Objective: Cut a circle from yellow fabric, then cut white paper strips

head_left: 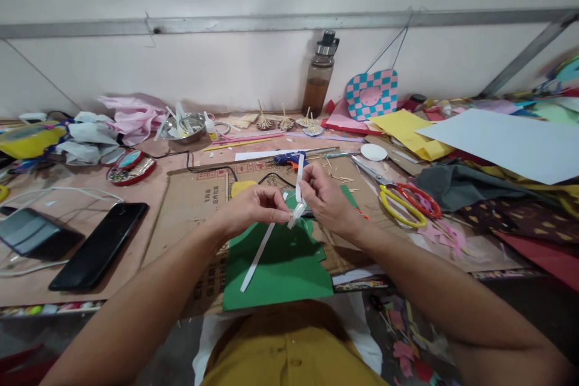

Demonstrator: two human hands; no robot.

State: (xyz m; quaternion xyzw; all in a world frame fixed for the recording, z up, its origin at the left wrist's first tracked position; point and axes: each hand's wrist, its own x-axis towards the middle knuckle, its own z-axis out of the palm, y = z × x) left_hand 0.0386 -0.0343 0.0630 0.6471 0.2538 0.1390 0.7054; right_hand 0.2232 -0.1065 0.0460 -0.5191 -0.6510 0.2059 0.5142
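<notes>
My left hand (263, 208) pinches one end of a small whitish, partly clear piece (297, 216) at the centre. My right hand (322, 193) is closed on a narrow white strip (300, 176), which stands up between thumb and fingers and runs down to the whitish piece. Below both hands lies a sheet of green paper (275, 283) on flattened cardboard (181, 211). Another white strip (257, 258) slants across the green sheet, its upper end passing behind my left hand. How the strips join the small piece is too small to tell.
Behind my hands lies a blue glue gun (289, 158). Scissors with red and yellow handles (402, 196) are at the right, a black phone (102, 244) at the left. A bottle (319, 75) stands by the wall, near a checkered heart (371, 95).
</notes>
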